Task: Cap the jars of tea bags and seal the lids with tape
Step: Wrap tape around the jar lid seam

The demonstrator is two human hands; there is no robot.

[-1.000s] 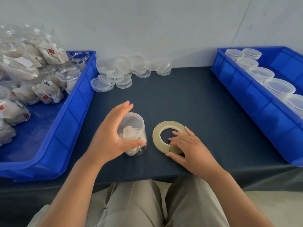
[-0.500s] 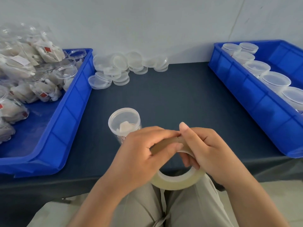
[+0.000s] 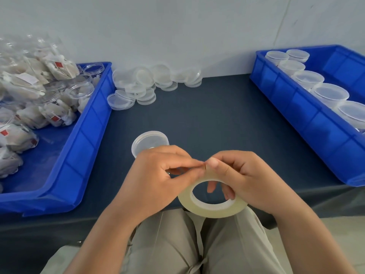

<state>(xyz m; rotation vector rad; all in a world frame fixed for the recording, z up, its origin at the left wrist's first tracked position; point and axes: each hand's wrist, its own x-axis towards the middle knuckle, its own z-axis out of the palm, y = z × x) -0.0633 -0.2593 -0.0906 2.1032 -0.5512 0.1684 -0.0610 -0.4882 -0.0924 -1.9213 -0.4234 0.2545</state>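
At the far left, a blue bin (image 3: 92,123) holds open jars (image 3: 83,91) and tea bags waiting their turn, and behind its corner a heap of loose lids (image 3: 146,80) lies on the table (image 3: 217,119). The jar in hand (image 3: 149,140) stands upright on the table with its lid already on, just beyond the left hand (image 3: 158,182) and partly hidden by it. The step now looks like finding and lifting the free end of the tape. The left hand has thumb and forefinger pinched narrow at the top of the tape roll (image 3: 209,211), and the other fingers are curled under. The roll is held clear of the table, over the lap. The right hand (image 3: 250,180) steadies it, with the thumb pressed on the outer face right beside the left fingertips and the fingers (image 3: 211,186) hooked through the hole. To do this well, the right hand should hold the roll firm while a left nail catches the edge. The tape should be peeled slowly and squarely so the strip does not split or fold on itself. Only enough to circle the lid seam should be drawn, and the sticky side kept off the fingers. The jar stands close enough to reach without putting the roll down. To the right, a second blue bin (image 3: 308,125) holds a row of capped jars (image 3: 328,93).
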